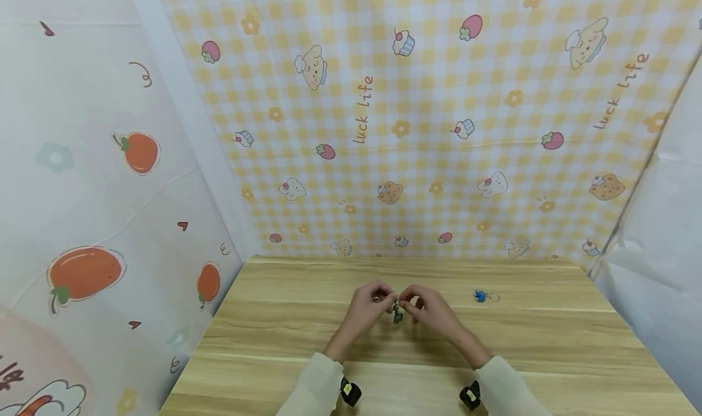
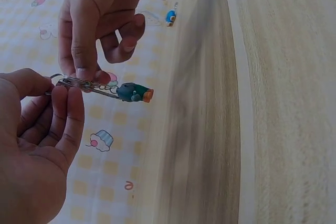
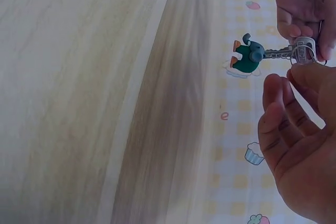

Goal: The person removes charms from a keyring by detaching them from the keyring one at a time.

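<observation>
Both hands meet above the wooden table, over a keychain with a dark green animal figure (image 3: 247, 62) that has orange feet. A metal key (image 3: 303, 50) lies beside the figure's chain and close to the split ring (image 2: 56, 77). My left hand (image 1: 366, 306) pinches the ring between thumb and fingers. My right hand (image 1: 433, 309) pinches at the key and ring from the other side, its other fingers loosely bent. The figure (image 1: 397, 316) hangs below the fingertips. Fingers partly hide where key and ring meet.
A second keychain with a blue figure (image 1: 480, 296) and a metal ring (image 1: 494, 297) lies on the table (image 1: 548, 343), to the right of my hands. A yellow checked cloth (image 1: 439, 160) hangs behind the table; pale printed sheeting (image 1: 99, 190) hangs at the left.
</observation>
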Demonstrator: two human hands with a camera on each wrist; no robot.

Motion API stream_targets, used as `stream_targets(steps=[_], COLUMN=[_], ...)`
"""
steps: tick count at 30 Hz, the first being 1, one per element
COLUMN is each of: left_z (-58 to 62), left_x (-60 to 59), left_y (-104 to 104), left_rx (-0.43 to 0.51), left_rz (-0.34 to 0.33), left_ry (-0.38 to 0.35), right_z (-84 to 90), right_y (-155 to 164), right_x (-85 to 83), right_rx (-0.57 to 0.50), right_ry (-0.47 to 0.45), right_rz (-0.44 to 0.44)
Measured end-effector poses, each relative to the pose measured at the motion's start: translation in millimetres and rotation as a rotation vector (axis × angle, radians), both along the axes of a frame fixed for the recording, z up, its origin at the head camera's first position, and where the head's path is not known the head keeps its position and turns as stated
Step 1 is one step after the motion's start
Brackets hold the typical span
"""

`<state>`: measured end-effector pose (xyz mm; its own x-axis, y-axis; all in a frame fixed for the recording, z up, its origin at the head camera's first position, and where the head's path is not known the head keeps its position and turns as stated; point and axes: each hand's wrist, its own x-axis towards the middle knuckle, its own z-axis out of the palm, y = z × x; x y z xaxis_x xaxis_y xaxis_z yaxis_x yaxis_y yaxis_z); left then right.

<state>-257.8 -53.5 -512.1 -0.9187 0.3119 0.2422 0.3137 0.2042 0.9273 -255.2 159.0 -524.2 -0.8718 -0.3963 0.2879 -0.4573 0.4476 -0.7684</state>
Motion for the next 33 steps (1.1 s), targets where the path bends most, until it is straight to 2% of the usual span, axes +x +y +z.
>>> stream_targets(steps=[5,20,33], left_z=[-2.3,-5.5,-2.1], left_x=[0.1,0.5,3.3], left_y=[0.6,-1.8,-0.3], left_rx=[0.011,-0.029,-0.07], left_rz=[0.002,-0.02,-0.039], left_ry=[-0.003,0.015,0.032], right_z=[0.2,5.8,7.1], right_y=[0.3,0.3,-0.7], right_x=[1.8,6.8,7.2], right_rx=[-0.01,-0.04,-0.105], right_ry=[0.002,-0.139,-0.175], right_rz=[-0.01,-0.079,-0.023])
